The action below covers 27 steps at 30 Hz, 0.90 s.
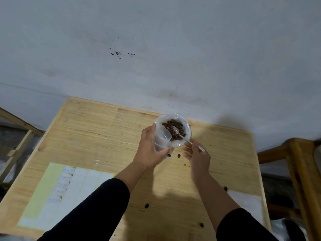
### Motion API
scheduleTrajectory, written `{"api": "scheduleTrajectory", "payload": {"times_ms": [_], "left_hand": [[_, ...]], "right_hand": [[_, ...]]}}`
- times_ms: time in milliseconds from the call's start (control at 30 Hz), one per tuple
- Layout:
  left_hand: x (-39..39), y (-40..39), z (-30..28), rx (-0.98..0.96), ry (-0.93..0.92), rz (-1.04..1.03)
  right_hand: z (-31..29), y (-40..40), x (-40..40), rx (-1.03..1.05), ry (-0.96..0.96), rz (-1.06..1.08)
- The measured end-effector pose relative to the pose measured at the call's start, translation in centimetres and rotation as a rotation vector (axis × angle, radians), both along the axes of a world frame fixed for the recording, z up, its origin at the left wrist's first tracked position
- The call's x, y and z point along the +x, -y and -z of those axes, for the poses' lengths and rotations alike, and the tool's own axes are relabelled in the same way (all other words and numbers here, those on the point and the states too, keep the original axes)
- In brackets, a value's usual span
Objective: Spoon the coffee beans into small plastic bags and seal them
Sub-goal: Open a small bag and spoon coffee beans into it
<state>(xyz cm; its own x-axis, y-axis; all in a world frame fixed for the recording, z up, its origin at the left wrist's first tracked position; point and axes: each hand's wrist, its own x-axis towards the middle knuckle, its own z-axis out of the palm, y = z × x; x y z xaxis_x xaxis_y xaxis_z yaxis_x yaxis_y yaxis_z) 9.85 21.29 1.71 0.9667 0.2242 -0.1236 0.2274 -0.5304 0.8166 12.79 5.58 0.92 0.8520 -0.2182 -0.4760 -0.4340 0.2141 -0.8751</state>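
The coffee beans (pixel 174 127) lie heaped in a big open plastic bag (pixel 186 129) standing on the far part of the counter (pixel 104 129). They are small, hard, light and likely to roll; several loose beans (pixel 178 155) already lie scattered on the wood. The small bag (pixel 161 138) is thin, limp and probably slippery, so it is best held just below its mouth, kept wide. The left hand (pixel 150 150) does so: its fingers curl round the small bag, tilting its mouth toward the heap. The spoon (pixel 175 130) is stiff and light, with its bowl among the beans. The right hand (pixel 198 155) pinches its handle between thumb and curled fingers. A sheet of labels (pixel 57 192) lies nearer on the left.
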Motion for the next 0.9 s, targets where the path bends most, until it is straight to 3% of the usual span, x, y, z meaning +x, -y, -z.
{"api": "scheduleTrajectory", "payload": {"times_ms": [167, 567, 900], "left_hand": [[0.0, -0.1, 0.0, 0.025, -0.019, 0.007], [0.0, -0.2, -0.1, -0.019, -0.024, 0.011], [0.3, -0.3, -0.1, -0.038, -0.009, 0.016]], "right_hand": [[-0.3, 0.5, 0.6, 0.169, -0.106, 0.052], [-5.0, 2.3, 0.5, 0.178, 0.034, -0.021], [-6.3, 1.8, -1.7, -0.313, 0.325, -0.345]]}}
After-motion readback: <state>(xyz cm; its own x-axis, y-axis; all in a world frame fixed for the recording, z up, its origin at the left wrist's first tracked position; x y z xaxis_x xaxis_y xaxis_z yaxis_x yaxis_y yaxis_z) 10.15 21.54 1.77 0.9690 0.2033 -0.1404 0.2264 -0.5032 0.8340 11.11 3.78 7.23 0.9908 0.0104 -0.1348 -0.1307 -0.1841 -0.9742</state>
